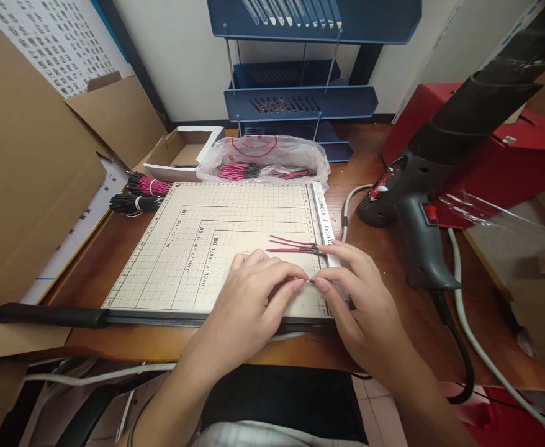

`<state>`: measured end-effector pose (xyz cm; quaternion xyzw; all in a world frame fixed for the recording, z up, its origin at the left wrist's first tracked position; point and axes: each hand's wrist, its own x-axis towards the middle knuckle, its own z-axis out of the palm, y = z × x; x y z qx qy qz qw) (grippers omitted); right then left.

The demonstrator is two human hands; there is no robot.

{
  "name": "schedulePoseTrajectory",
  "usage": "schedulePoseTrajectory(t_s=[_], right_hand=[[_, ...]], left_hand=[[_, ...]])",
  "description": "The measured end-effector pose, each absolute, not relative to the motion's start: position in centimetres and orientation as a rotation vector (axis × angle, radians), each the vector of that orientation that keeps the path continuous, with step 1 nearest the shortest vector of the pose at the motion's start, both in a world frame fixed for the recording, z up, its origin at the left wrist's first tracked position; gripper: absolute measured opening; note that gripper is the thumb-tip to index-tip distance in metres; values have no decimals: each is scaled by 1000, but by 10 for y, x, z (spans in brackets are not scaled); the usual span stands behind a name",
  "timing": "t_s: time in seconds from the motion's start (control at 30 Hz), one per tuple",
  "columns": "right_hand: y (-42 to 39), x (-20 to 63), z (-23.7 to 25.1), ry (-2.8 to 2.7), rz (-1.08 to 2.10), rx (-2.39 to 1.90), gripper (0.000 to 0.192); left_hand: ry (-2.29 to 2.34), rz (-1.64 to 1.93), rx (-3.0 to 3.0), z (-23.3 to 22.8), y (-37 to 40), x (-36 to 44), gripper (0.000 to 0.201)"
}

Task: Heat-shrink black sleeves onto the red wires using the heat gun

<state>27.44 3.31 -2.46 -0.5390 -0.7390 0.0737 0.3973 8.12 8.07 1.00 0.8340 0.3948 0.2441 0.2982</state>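
My left hand (256, 288) rests over the paper cutter (161, 261), its thumb and forefinger pinched together. Facing it, my right hand (363, 298) also pinches with thumb and forefinger. Between the two sets of fingertips shows a tiny dark stretch of wire (310, 281) with a metallic glint; the fingers hide most of it. Just beyond, several red-and-black wires (288, 250) lie on the gridded board, their black ends near the cutter's right edge strip. The other fingers of my right hand reach over those ends.
A plastic bag (263, 158) of wires lies behind the cutter, with tied wire bundles (144, 202) to its left. The heat gun (421, 205) stands at right, its cord trailing down. Blue tiered trays (300, 102) and a red box (509, 149) stand at the back. Cardboard (30, 174) rises at left.
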Motion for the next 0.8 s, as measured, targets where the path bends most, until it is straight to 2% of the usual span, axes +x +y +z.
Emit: schedulePoseTrajectory(t_s=[0.23, 0.8], right_hand=[[34, 274, -27, -1847, 162, -1369, 10], [33, 274, -27, -1852, 172, -1347, 10]], left_hand=[[1018, 677, 2235, 8, 78, 80, 21], [1099, 808, 2152, 6, 77, 82, 5]])
